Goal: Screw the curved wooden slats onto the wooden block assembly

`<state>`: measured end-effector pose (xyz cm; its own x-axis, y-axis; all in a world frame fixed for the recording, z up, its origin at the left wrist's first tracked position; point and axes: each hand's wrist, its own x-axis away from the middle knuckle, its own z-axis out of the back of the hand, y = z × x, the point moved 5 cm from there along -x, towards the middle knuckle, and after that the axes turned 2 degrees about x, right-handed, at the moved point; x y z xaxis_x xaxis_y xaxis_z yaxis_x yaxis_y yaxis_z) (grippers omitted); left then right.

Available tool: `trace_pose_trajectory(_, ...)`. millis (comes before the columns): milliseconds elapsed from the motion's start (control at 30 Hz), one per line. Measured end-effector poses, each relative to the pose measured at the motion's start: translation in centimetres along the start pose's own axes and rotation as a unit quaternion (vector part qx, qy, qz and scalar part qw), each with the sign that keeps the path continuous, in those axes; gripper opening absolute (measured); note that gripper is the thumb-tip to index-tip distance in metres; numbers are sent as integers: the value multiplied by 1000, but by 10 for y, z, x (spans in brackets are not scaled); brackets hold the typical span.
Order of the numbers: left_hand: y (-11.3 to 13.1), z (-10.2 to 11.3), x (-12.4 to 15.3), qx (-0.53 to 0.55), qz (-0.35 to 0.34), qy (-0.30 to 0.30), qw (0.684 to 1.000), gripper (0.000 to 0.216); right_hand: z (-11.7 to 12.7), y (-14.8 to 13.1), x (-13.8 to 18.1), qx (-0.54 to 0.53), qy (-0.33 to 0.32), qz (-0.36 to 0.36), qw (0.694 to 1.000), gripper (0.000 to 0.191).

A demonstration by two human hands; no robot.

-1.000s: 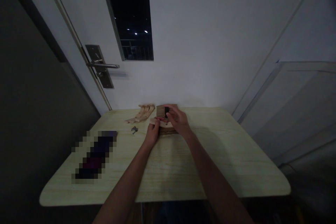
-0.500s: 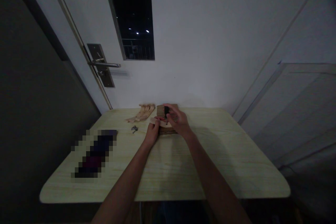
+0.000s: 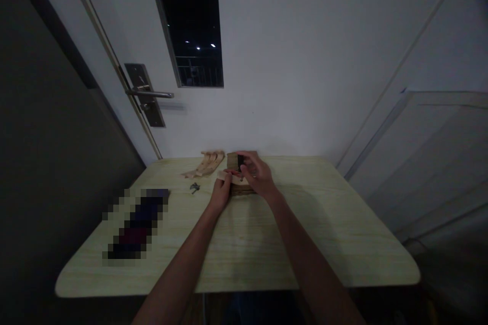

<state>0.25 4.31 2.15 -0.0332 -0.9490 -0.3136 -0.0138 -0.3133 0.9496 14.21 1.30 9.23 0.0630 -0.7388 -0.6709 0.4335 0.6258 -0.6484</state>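
My left hand (image 3: 221,189) is closed on the left end of a pale wooden strip (image 3: 238,181), its thumb on top. The strip lies across a brown cardboard stack (image 3: 244,190) near the back of the table. Above the strip, my right hand (image 3: 259,175) pinches an upright black-handled screwdriver (image 3: 240,161) between thumb and fingers. Its lower end points down at the strip; dim light blurs the contact point. Something reddish (image 3: 231,171) shows beside my left thumb, too small to make out.
Several curved pale wooden pieces (image 3: 206,164) lie left of the cardboard. Small metal screws (image 3: 194,188) sit in a pile nearer me. A dark pixelated item (image 3: 137,223) lies at the table's left. Behind the table (image 3: 343,254) stands a white door (image 3: 285,61) with a lever handle (image 3: 156,94).
The view has shifted very slightly. Both hands keep nearly the same place and grip; the fingers of my right hand may have turned a little around the black handle.
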Motion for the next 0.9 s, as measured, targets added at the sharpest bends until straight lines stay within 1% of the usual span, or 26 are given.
trace_pose_trajectory(133,-3,0,-1,10,-4,-3,1000,38,0,3,0,-25,3,-10,1000,31)
trace_pose_trajectory(233,-3,0,-1,1,-6,0,1000,38,-1,6,0,-17,8,-8,1000,32)
trace_pose_trajectory(367,-2,1,0,-8,-11,2,1000,38,0,6,-2,28,18,16,999,32)
trace_pose_trajectory(567,-7,0,-1,9,1,6,1000,40,1,-1,-2,22,-1,41,999,37)
trace_pose_trajectory(667,-7,0,-1,14,8,4,1000,40,1,-1,-1,10,-11,32,999,38)
trace_pose_trajectory(900,-4,0,0,4,-1,4,1000,42,0,2,-2,32,-14,15,999,39)
